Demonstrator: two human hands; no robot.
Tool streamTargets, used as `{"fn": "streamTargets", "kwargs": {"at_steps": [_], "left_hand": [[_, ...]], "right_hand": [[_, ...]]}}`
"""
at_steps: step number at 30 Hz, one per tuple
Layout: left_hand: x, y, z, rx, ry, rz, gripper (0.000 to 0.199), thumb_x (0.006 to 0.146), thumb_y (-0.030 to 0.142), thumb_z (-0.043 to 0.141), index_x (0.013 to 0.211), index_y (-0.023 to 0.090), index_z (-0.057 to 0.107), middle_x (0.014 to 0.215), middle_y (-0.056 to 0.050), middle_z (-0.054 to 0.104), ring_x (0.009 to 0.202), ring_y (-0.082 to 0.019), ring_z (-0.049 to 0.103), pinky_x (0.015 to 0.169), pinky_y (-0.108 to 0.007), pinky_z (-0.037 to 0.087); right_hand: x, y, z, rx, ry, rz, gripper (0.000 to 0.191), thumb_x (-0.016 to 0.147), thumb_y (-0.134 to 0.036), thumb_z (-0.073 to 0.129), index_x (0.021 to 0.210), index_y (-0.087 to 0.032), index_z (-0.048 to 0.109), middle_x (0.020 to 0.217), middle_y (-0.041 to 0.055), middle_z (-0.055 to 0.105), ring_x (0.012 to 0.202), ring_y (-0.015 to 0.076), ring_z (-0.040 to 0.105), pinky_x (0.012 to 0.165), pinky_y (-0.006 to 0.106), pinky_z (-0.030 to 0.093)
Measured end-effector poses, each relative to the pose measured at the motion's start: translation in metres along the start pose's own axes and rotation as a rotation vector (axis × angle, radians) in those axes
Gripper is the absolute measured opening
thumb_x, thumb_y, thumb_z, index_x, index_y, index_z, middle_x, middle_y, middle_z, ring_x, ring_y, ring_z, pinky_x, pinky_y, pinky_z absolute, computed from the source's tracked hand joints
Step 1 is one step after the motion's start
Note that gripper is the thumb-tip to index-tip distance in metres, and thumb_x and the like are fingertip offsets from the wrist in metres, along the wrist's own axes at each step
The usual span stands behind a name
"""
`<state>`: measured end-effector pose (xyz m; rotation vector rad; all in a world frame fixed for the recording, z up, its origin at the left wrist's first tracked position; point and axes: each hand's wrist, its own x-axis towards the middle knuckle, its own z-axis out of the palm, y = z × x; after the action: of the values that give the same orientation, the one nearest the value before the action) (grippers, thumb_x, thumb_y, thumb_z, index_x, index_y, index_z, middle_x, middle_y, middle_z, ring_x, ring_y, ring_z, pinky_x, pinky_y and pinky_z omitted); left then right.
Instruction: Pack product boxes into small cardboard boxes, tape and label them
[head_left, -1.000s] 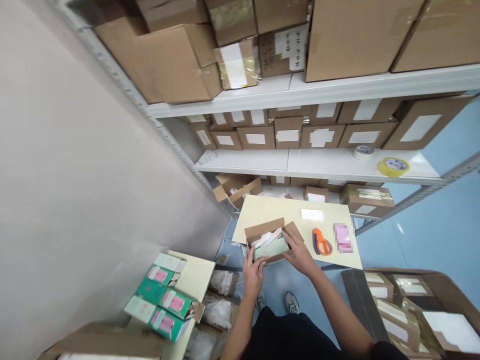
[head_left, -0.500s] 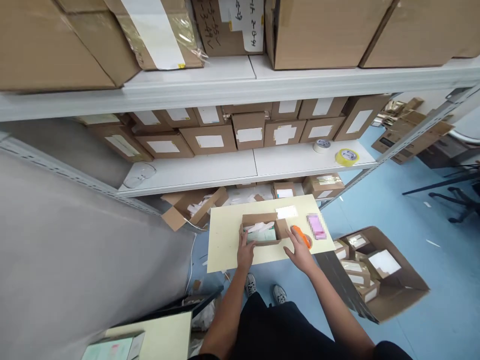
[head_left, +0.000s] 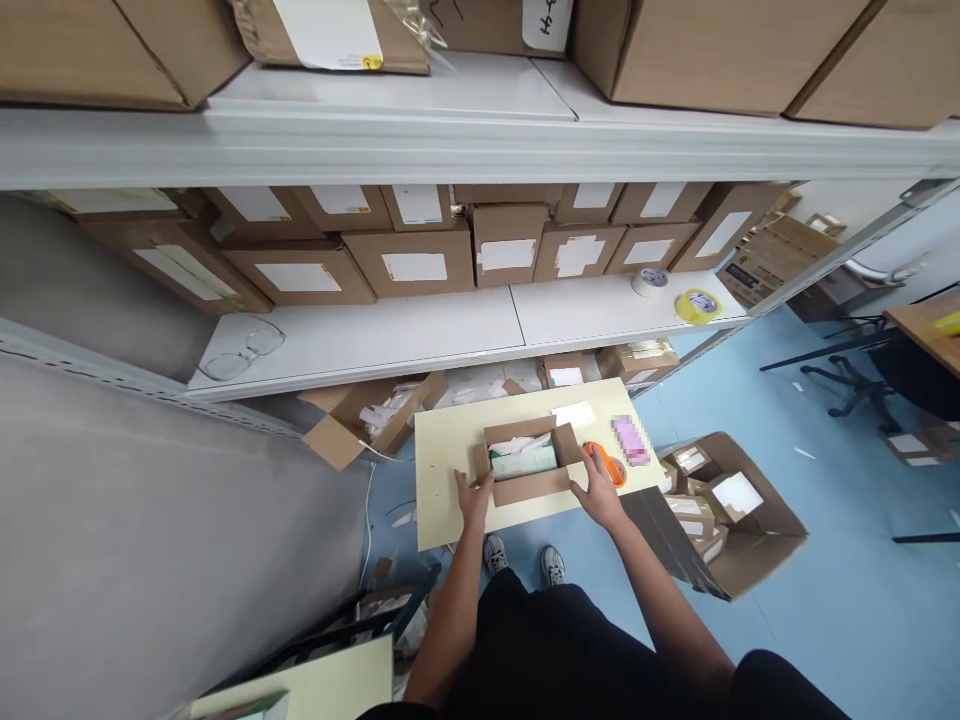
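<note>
A small open cardboard box stands on the pale yellow tabletop. Inside it lie a light green packet and white paper-like pieces along its back side. My left hand is at the box's front left corner, fingers spread, with the thumb against the cardboard. At the box's right side flap is my right hand, its fingers and thumb apart and touching the flap. Just beyond the right fingers lies an orange tape dispenser. A white label sheet lies behind the box.
A pink pixelated item lies at the table's right. A large carton of packed boxes stands on the floor at right. Shelves ahead hold boxes, glasses, white tape and yellow tape. An open carton sits behind left.
The box's front wall now stands higher in view, and its right flap sits under my right hand. My left hand has shifted from the box's front left edge outward to its corner. The view has tilted down.
</note>
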<state>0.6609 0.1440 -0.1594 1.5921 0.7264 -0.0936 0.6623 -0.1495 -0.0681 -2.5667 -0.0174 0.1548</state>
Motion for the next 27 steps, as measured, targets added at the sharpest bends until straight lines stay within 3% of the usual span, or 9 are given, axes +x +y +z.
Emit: {"fn": "streamTargets", "kwargs": {"at_steps": [2, 3, 7, 11, 13, 15, 18, 23, 27], "left_hand": [[0.005, 0.003, -0.008, -0.157, -0.007, -0.192, 0.06, 0.085, 0.038, 0.076, 0.137, 0.014, 0.058, 0.128, -0.019, 0.072, 0.118, -0.03, 0.07, 0.1, -0.045, 0.057], [0.007, 0.006, -0.012, -0.194, -0.01, -0.202, 0.053, 0.084, 0.039, 0.077, 0.129, 0.013, 0.064, 0.121, -0.017, 0.075, 0.111, -0.029, 0.073, 0.098, -0.045, 0.058], [0.007, 0.018, -0.029, -0.183, -0.124, 0.07, 0.044, 0.078, 0.041, 0.08, 0.113, 0.016, 0.074, 0.121, -0.014, 0.076, 0.118, -0.031, 0.069, 0.104, -0.045, 0.055], [-0.001, 0.022, -0.029, 0.165, -0.473, 0.304, 0.069, 0.066, 0.033, 0.089, 0.131, 0.019, 0.069, 0.161, -0.014, 0.047, 0.147, -0.034, 0.045, 0.119, -0.044, 0.042], [-0.005, 0.02, -0.027, 0.387, -0.566, 0.377, 0.089, 0.06, 0.027, 0.092, 0.143, 0.021, 0.06, 0.171, -0.012, 0.027, 0.155, -0.035, 0.033, 0.124, -0.044, 0.034], [-0.008, 0.015, -0.025, 0.548, -0.584, 0.406, 0.098, 0.062, 0.025, 0.091, 0.151, 0.022, 0.051, 0.174, -0.01, 0.014, 0.157, -0.033, 0.026, 0.125, -0.042, 0.032], [-0.011, 0.005, -0.026, 0.629, -0.566, 0.441, 0.092, 0.074, 0.026, 0.083, 0.156, 0.024, 0.044, 0.176, -0.008, 0.008, 0.158, -0.028, 0.026, 0.125, -0.037, 0.032], [-0.01, -0.003, -0.03, 0.623, -0.559, 0.489, 0.075, 0.087, 0.034, 0.071, 0.156, 0.027, 0.043, 0.176, -0.004, 0.01, 0.156, -0.025, 0.03, 0.123, -0.034, 0.034], [-0.008, 0.002, -0.029, 0.63, -0.5, 0.49, 0.05, 0.097, 0.04, 0.06, 0.144, 0.025, 0.059, 0.172, -0.005, 0.028, 0.147, -0.025, 0.047, 0.119, -0.035, 0.04]], "right_hand": [[0.002, 0.01, 0.001, -0.025, 0.031, 0.076, 0.079, 0.093, -0.035, 0.057, 0.163, -0.024, 0.024, 0.173, 0.0153, 0.016, 0.157, 0.0343, 0.028, 0.116, 0.053, 0.044], [0.003, 0.016, 0.002, -0.03, 0.047, 0.108, 0.08, 0.093, -0.037, 0.057, 0.163, -0.022, 0.023, 0.172, 0.0164, 0.019, 0.156, 0.0347, 0.03, 0.116, 0.054, 0.044], [0.001, 0.044, 0.01, 0.009, 0.075, 0.182, 0.084, 0.091, -0.044, 0.056, 0.164, -0.019, 0.021, 0.165, 0.0173, 0.037, 0.151, 0.0341, 0.04, 0.115, 0.052, 0.045], [-0.003, 0.062, 0.025, 0.056, 0.053, 0.174, 0.088, 0.089, -0.05, 0.056, 0.163, -0.017, 0.023, 0.163, 0.0177, 0.04, 0.151, 0.0352, 0.04, 0.116, 0.054, 0.044], [-0.001, 0.061, 0.032, 0.092, 0.032, 0.168, 0.093, 0.087, -0.054, 0.058, 0.164, -0.016, 0.023, 0.164, 0.018, 0.038, 0.153, 0.0359, 0.036, 0.118, 0.055, 0.041], [0.005, 0.053, 0.037, 0.156, 0.004, 0.175, 0.097, 0.085, -0.059, 0.061, 0.164, -0.017, 0.024, 0.165, 0.0168, 0.037, 0.154, 0.0351, 0.034, 0.12, 0.053, 0.038], [0.016, 0.033, 0.042, 0.279, -0.091, 0.162, 0.09, 0.088, -0.058, 0.061, 0.164, -0.022, 0.028, 0.163, 0.0134, 0.043, 0.151, 0.0319, 0.04, 0.121, 0.049, 0.038], [0.025, 0.013, 0.05, 0.307, -0.258, -0.024, 0.072, 0.082, -0.048, 0.07, 0.149, -0.023, 0.056, 0.155, 0.0112, 0.054, 0.15, 0.0331, 0.042, 0.122, 0.049, 0.036], [0.023, 0.016, 0.052, 0.3, -0.201, -0.046, 0.069, 0.08, -0.049, 0.075, 0.143, -0.023, 0.061, 0.146, 0.013, 0.062, 0.144, 0.0347, 0.049, 0.119, 0.051, 0.04]]}}
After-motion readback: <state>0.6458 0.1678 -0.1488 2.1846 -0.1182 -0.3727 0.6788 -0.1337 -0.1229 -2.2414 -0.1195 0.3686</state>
